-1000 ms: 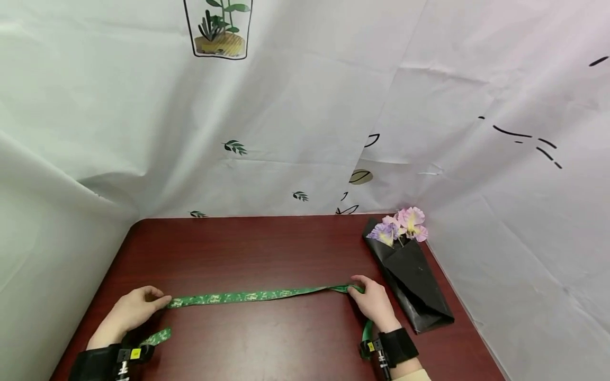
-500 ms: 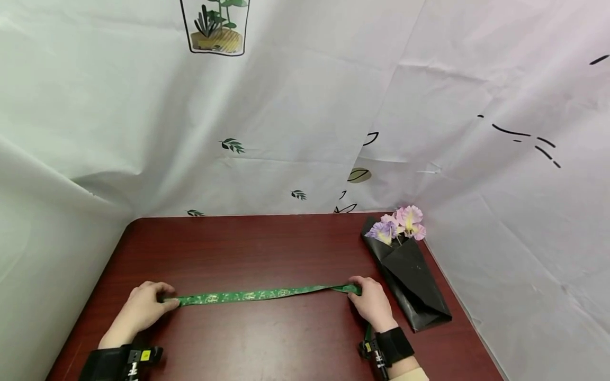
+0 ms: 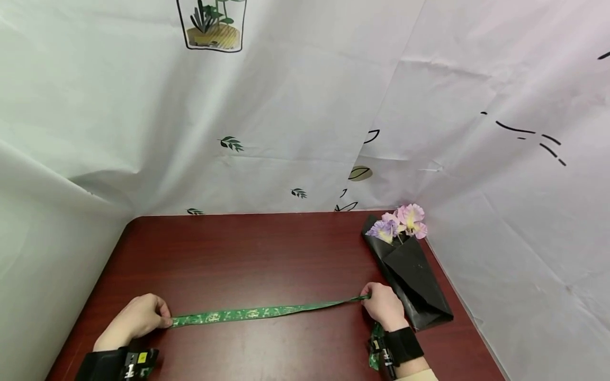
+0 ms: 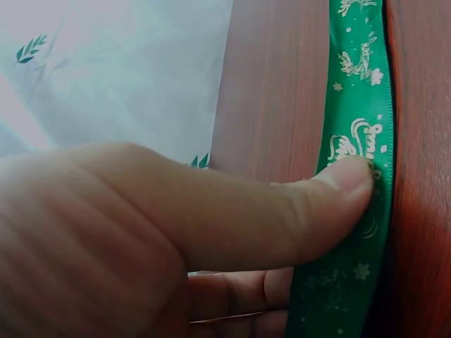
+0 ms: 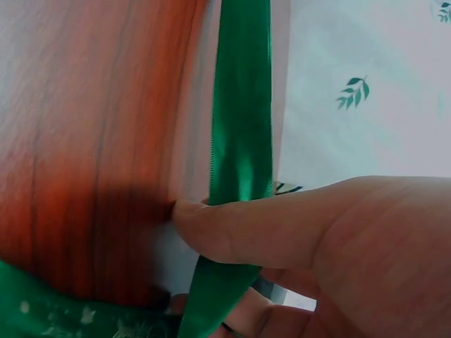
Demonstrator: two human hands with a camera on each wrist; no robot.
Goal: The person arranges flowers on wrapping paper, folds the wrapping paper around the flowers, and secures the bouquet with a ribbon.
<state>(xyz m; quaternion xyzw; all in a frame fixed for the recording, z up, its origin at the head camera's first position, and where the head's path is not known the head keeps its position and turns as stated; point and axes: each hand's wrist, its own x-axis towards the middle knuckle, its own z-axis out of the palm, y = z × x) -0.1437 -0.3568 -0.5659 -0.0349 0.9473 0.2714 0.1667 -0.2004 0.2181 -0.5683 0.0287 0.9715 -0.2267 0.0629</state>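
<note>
A green ribbon (image 3: 248, 313) with pale gold print stretches between both hands, slightly twisted toward its right end. At the left, my left hand (image 3: 138, 320) pinches it; in the left wrist view the thumb (image 4: 303, 211) presses on the printed face. My right hand (image 3: 385, 307) pinches the other end, and the plain shiny side of the ribbon (image 5: 242, 105) passes under the thumb in the right wrist view. A loose tail hangs down beside the right wrist, partly hidden by the strap and camera.
A black wrapped bouquet (image 3: 414, 275) lies along the right side of the dark red table (image 3: 229, 254), with pink and purple flowers (image 3: 400, 223) at its far end. White cloth (image 3: 286, 106) with leaf prints hangs behind and at both sides.
Both hands have come nearer the person, the right one also slightly rightward. My left hand has slid along the ribbon then back left. The bouquet has stayed in place.
</note>
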